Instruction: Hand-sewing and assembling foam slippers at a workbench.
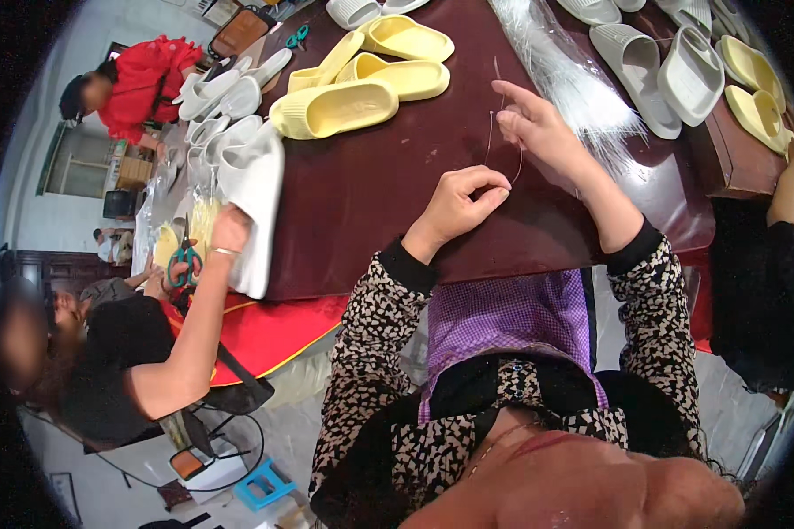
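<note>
My left hand point(459, 207) is closed in a pinch at the near edge of the dark red table, gripping a thin clear plastic strand point(490, 139). The strand curves upward from its fingertips toward my right hand point(543, 128), which is slightly farther off and to the right. There the thumb and fingers pinch the strand while the index finger points left. A length of it sticks up past that hand. Beyond my right forearm lies a bundle of clear plastic strands point(582, 84), spread over the tabletop. No slipper is in either hand.
Yellow slippers point(335, 110) lie beyond my left hand; grey slippers point(631, 66) are at the far right. A co-worker on the left holds white slippers point(254, 212) and dark-handled scissors point(183, 263). Another person's arm point(787, 189) reaches in at right. A blue stool point(263, 485) stands on the floor.
</note>
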Available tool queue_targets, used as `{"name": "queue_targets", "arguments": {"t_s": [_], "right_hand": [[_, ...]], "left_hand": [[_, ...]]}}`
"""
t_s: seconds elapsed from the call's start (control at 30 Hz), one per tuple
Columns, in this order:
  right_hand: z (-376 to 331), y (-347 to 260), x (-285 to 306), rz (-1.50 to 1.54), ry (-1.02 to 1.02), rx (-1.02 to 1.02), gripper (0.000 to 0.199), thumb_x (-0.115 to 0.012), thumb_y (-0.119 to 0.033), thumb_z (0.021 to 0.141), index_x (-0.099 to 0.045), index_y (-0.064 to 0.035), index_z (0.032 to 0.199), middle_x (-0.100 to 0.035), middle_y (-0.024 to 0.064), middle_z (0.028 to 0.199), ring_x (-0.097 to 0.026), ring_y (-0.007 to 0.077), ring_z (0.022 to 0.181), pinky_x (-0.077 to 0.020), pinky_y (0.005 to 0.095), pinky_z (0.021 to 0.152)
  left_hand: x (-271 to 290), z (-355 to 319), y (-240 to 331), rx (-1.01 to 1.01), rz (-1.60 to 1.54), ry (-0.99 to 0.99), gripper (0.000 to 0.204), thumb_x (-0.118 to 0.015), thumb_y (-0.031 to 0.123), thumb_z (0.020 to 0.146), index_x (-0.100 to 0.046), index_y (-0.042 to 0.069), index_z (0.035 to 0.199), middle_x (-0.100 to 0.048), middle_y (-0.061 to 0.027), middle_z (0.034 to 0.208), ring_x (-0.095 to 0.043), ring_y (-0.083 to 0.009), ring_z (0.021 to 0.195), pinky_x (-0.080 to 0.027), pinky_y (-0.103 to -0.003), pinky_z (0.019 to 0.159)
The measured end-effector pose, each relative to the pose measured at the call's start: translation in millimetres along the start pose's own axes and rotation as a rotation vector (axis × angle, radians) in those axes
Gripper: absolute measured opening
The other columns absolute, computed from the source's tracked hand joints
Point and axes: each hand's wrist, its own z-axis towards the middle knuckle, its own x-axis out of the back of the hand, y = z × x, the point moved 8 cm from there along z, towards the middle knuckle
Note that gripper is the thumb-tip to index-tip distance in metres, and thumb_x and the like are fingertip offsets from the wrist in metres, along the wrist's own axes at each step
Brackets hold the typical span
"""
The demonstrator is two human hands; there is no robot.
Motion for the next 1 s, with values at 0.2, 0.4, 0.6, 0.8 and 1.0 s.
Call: {"name": "queue_targets", "arguments": {"t_s": [0.2, 0.4, 0.6, 0.8, 1.0], "right_hand": [[-11.6, -1.3, -27.8, 0.591, -0.308, -0.21, 0.049, -0.054, -0.011, 0.088, -0.04, 0.0021, 0.133, -0.045, -0.0062, 0.067, -0.041, 0.0047, 0.06, -0.0392, 0.0181, 0.061], [-12.4, -5.5, -25.2, 0.513, -0.283, -0.204, 0.046, -0.054, -0.012, 0.088, -0.044, 0.0023, 0.13, -0.045, -0.0049, 0.067, -0.041, 0.0046, 0.059, -0.0387, 0.0185, 0.057], [-19.6, -8.8, -36.1, 0.566, -0.453, -0.221, 0.04, -0.055, -0.017, 0.088, -0.05, 0.0028, 0.122, -0.043, -0.0069, 0.06, -0.038, 0.0025, 0.053, -0.0375, 0.0174, 0.054], [-16.6, -13.4, -31.9, 0.624, -0.372, -0.217, 0.03, -0.054, -0.015, 0.089, -0.054, 0.002, 0.114, -0.042, -0.0076, 0.059, -0.037, 0.0017, 0.051, -0.0378, 0.0181, 0.054], [-12.6, -5.9, -26.9, 0.453, -0.289, -0.233, 0.029, -0.054, -0.015, 0.089, -0.055, -0.0012, 0.114, -0.046, -0.0062, 0.063, -0.04, 0.0034, 0.053, -0.0401, 0.0206, 0.057]], "left_hand": [[1.3, -3.0, -4.6, -0.003, 0.076, 0.028, 0.008, -0.062, 0.005, 0.08, -0.064, 0.0, 0.085, -0.065, -0.0064, 0.081, -0.061, -0.013, 0.074, -0.047, -0.026, 0.067], [7.8, -2.2, -9.8, -0.019, 0.102, 0.111, 0.007, -0.063, 0.005, 0.078, -0.064, 0.0, 0.083, -0.064, -0.0068, 0.079, -0.061, -0.0152, 0.073, -0.047, -0.026, 0.067], [16.0, -0.4, -5.5, -0.095, 0.083, 0.25, 0.006, -0.063, 0.004, 0.075, -0.063, 0.001, 0.081, -0.061, -0.0089, 0.075, -0.06, -0.0193, 0.067, -0.046, -0.029, 0.061], [24.2, -2.0, -8.4, -0.06, 0.098, 0.319, 0.007, -0.063, 0.002, 0.074, -0.063, 0.001, 0.08, -0.061, -0.0089, 0.075, -0.06, -0.0189, 0.067, -0.046, -0.029, 0.061], [22.9, -2.9, -11.0, -0.014, 0.076, 0.283, 0.008, -0.064, 0.002, 0.076, -0.063, -0.001, 0.084, -0.064, -0.0071, 0.08, -0.06, -0.0139, 0.075, -0.046, -0.025, 0.07]]}}
